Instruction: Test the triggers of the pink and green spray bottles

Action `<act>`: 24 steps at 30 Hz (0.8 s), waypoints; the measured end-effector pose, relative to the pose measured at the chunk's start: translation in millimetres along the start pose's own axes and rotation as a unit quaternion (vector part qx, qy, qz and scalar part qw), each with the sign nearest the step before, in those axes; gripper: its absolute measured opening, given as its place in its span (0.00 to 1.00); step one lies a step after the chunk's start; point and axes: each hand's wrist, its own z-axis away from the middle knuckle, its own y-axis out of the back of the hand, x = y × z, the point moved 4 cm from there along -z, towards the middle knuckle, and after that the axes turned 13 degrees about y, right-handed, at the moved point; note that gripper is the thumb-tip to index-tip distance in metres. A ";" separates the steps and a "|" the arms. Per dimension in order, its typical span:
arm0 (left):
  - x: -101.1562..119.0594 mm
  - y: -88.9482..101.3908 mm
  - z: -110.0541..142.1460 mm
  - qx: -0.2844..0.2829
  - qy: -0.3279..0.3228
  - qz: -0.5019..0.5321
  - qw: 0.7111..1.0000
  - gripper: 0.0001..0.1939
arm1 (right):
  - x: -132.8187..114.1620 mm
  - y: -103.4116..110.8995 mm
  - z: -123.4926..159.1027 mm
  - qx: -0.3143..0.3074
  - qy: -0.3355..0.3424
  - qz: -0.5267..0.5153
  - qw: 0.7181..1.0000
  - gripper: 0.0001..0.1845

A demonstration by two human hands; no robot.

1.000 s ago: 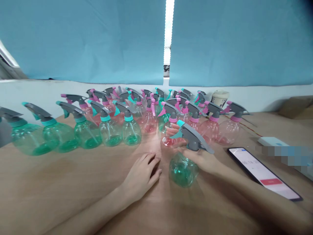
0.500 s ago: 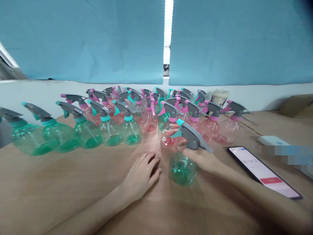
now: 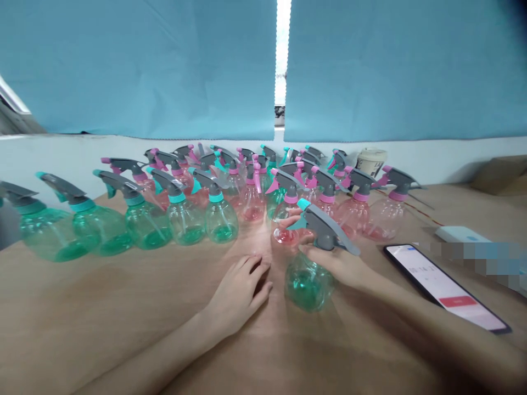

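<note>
My right hand [image 3: 329, 258] is wrapped round the neck of a green spray bottle [image 3: 309, 285] with a grey and turquoise trigger head. Some of its fingers are hidden behind the bottle, and the nozzle points up and left. To the left of that bottle, my left hand [image 3: 242, 291] lies on the wooden table [image 3: 123, 323], fingers loosely spread and holding nothing. A row of green spray bottles [image 3: 222, 219] stands upright ahead on the left. Pink-headed spray bottles [image 3: 284, 222] stand just beyond my right hand.
More pink and green spray bottles [image 3: 252, 197] crowd the back. On the right lie a phone [image 3: 447, 288] showing a timer and a white box-shaped device [image 3: 463, 235] with a cable. A paper cup [image 3: 370, 162] and a brown box [image 3: 500, 175] sit near the wall.
</note>
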 end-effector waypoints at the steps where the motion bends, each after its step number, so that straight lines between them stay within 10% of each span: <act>1: 0.0 -0.2 0.0 0.000 0.000 0.000 1.000 0.17 | 0.2 -0.4 -0.5 0.002 0.004 -0.027 1.000 0.12; 24: 1.4 0.5 -0.8 -0.009 -0.006 0.004 1.000 0.15 | -6.2 -0.7 -0.5 0.015 0.006 -0.093 0.996 0.07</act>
